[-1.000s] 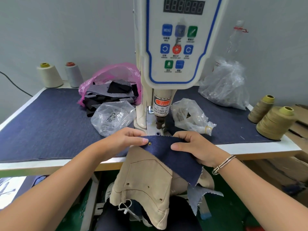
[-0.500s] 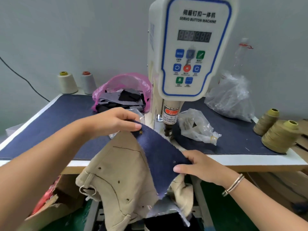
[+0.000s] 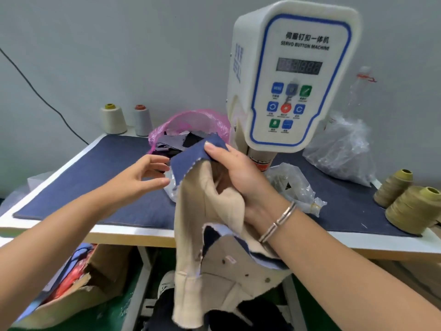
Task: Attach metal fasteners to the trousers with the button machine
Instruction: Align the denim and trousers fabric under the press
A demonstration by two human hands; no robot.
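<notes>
Now the right hand [image 3: 235, 173] pinches the soft, floppy trousers [image 3: 207, 225] up in front of the button machine [image 3: 290, 77], the left hand [image 3: 140, 175] is open and holds nothing beside them, and the edge looks best to grab.

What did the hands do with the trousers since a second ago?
The right hand lifted the trousers up and away from the button machine, now gripping the blue flap from above. The left hand let go and hovers open beside it. The thread cones and bags stayed put.
</notes>
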